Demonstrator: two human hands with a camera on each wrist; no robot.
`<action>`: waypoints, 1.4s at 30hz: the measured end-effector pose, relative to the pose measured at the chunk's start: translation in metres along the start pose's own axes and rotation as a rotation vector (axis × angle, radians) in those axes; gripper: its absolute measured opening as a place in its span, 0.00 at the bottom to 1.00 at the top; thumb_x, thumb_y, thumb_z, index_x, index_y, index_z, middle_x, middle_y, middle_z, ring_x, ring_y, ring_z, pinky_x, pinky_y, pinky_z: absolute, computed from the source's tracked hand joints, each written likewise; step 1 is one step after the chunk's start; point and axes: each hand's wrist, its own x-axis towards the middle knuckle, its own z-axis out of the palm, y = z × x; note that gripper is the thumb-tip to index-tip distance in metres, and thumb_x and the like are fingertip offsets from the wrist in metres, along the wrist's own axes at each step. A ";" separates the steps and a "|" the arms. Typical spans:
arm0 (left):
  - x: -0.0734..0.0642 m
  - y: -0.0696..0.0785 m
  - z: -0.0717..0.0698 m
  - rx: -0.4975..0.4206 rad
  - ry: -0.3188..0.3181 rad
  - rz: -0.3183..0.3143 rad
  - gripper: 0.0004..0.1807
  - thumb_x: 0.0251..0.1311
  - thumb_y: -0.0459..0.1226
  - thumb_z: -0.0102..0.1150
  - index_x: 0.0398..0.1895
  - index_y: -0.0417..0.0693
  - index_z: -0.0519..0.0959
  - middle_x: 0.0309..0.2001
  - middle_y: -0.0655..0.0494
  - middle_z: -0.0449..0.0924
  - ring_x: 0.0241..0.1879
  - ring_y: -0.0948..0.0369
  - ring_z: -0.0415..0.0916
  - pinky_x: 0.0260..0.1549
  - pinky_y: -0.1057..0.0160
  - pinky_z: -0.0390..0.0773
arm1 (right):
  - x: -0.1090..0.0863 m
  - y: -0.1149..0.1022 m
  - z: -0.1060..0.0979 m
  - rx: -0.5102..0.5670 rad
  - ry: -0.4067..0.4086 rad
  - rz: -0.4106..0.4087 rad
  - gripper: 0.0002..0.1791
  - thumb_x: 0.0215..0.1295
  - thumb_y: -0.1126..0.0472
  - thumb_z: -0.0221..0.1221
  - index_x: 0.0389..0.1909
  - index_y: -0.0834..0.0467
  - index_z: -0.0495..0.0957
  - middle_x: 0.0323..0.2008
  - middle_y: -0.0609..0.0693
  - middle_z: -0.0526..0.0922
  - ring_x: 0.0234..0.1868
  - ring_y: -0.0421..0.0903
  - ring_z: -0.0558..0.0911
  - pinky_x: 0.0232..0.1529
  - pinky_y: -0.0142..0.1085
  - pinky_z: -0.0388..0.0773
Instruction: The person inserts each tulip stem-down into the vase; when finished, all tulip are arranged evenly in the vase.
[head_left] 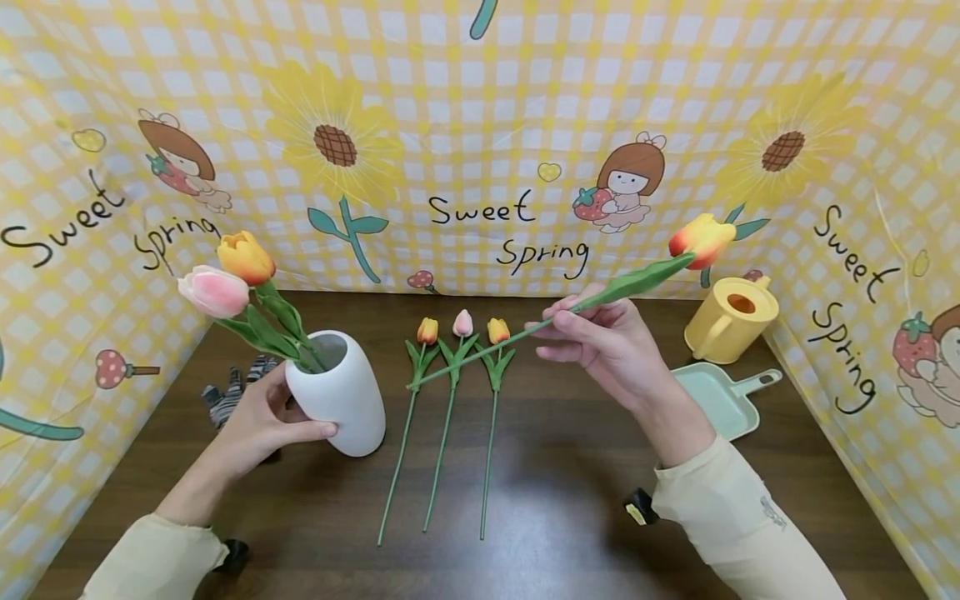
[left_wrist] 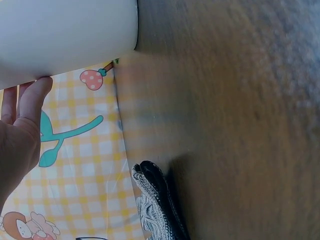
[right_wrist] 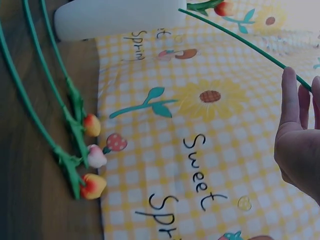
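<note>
My left hand (head_left: 258,421) grips a white vase (head_left: 352,400), thumb across its front and the other fingers partly hidden behind it. A pink tulip (head_left: 213,292) and an orange-yellow tulip (head_left: 246,258) stand in the vase, leaning left. In the air right of centre, my right hand (head_left: 611,350) pinches the green stem of a red-yellow tulip (head_left: 702,240). Its bloom points up to the right, and its stem end hangs to the lower left, apart from the vase. Between the hands, two orange-yellow tulips (head_left: 498,332) and a pink tulip (head_left: 462,323) lie on the dark table.
A yellow watering can (head_left: 735,321) stands at the back right, with a pale green dustpan (head_left: 716,400) in front of it, partly behind my right wrist. Striped grey gloves (head_left: 225,400) lie behind the left hand. Yellow checked cloth (head_left: 480,150) walls the table's back and sides.
</note>
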 end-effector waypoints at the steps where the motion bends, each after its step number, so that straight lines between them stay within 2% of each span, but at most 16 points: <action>1: 0.000 0.000 0.000 -0.001 0.000 -0.001 0.42 0.48 0.21 0.75 0.68 0.48 0.70 0.57 0.47 0.78 0.51 0.58 0.81 0.44 0.61 0.85 | 0.002 0.001 0.002 0.001 -0.006 -0.008 0.08 0.69 0.73 0.61 0.42 0.60 0.86 0.44 0.56 0.87 0.46 0.53 0.88 0.44 0.48 0.85; 5: 0.000 0.000 0.000 -0.001 -0.001 -0.002 0.42 0.48 0.21 0.75 0.68 0.48 0.70 0.58 0.48 0.77 0.51 0.58 0.81 0.44 0.61 0.84 | 0.011 0.003 0.011 -0.004 -0.032 -0.028 0.10 0.69 0.73 0.61 0.45 0.60 0.87 0.44 0.56 0.87 0.46 0.52 0.88 0.43 0.47 0.85; 16: -0.001 0.000 -0.002 0.009 -0.003 0.002 0.42 0.49 0.21 0.74 0.69 0.48 0.69 0.58 0.48 0.77 0.52 0.58 0.80 0.43 0.61 0.85 | 0.036 0.009 0.044 0.004 -0.066 -0.024 0.07 0.63 0.69 0.68 0.42 0.63 0.87 0.41 0.58 0.88 0.43 0.53 0.88 0.42 0.48 0.85; 22: -0.002 0.001 -0.001 0.009 -0.005 -0.004 0.42 0.49 0.21 0.73 0.69 0.48 0.69 0.58 0.48 0.77 0.52 0.58 0.80 0.43 0.61 0.85 | 0.045 0.015 0.059 -0.034 -0.031 0.008 0.09 0.58 0.66 0.73 0.40 0.64 0.87 0.39 0.59 0.88 0.39 0.55 0.89 0.45 0.51 0.84; 26: -0.001 0.001 -0.001 0.005 -0.008 -0.004 0.42 0.49 0.21 0.73 0.69 0.48 0.69 0.59 0.48 0.76 0.52 0.59 0.80 0.44 0.61 0.85 | 0.047 0.021 0.064 -0.092 0.010 0.022 0.06 0.61 0.71 0.69 0.38 0.62 0.87 0.39 0.59 0.87 0.37 0.51 0.88 0.46 0.53 0.84; 31: -0.001 0.000 -0.001 -0.001 -0.011 0.002 0.43 0.49 0.21 0.73 0.69 0.48 0.69 0.59 0.48 0.76 0.53 0.59 0.79 0.44 0.61 0.85 | 0.052 0.028 0.072 -0.209 -0.007 -0.008 0.13 0.63 0.80 0.62 0.37 0.61 0.88 0.41 0.62 0.85 0.39 0.52 0.88 0.42 0.55 0.84; 36: 0.000 -0.002 -0.001 0.002 -0.016 0.010 0.43 0.49 0.21 0.73 0.70 0.47 0.68 0.59 0.48 0.76 0.53 0.59 0.79 0.44 0.61 0.85 | 0.056 0.033 0.080 -0.285 -0.059 -0.052 0.06 0.61 0.79 0.65 0.39 0.72 0.84 0.41 0.63 0.85 0.38 0.53 0.88 0.42 0.55 0.84; 38: 0.000 -0.002 -0.001 0.005 -0.015 0.011 0.43 0.49 0.21 0.73 0.70 0.47 0.68 0.59 0.48 0.76 0.53 0.59 0.79 0.44 0.61 0.85 | 0.058 0.035 0.082 -0.314 -0.072 -0.049 0.07 0.61 0.78 0.66 0.40 0.75 0.82 0.40 0.63 0.86 0.36 0.53 0.88 0.41 0.55 0.84; 42: 0.000 -0.002 0.000 0.004 -0.012 0.009 0.42 0.49 0.21 0.73 0.70 0.47 0.69 0.59 0.48 0.76 0.53 0.59 0.79 0.44 0.61 0.84 | 0.062 0.040 0.085 -0.401 -0.082 -0.021 0.07 0.62 0.75 0.66 0.40 0.74 0.83 0.40 0.62 0.87 0.35 0.55 0.88 0.41 0.53 0.85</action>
